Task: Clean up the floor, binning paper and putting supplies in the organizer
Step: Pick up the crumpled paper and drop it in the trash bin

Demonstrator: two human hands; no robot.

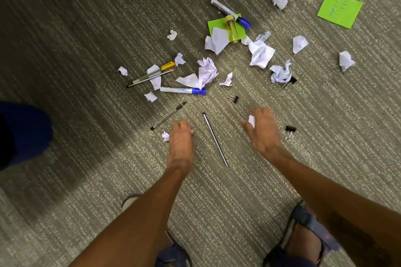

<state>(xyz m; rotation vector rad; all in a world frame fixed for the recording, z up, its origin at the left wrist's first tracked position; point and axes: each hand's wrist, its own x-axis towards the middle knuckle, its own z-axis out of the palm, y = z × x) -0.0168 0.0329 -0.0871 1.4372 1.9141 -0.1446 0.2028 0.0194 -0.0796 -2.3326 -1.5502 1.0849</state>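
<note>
Head view: my right hand (263,131) pinches a paper scrap (251,120), light and crushable; my left hand (181,136) curls over carpet (65,49), its grip hidden, another scrap (165,136) at its nine o'clock.

Both bare arms reach down and forward — left hand (181,136) palm-down, fingers curled; right hand (263,129) curled, fingers closed.

Blue handwriting on green note (340,9) at upper right, too blurred to read. Print on marker barrels (176,90) (225,8) too small to read. No other legible text, numbers, brands.
</note>
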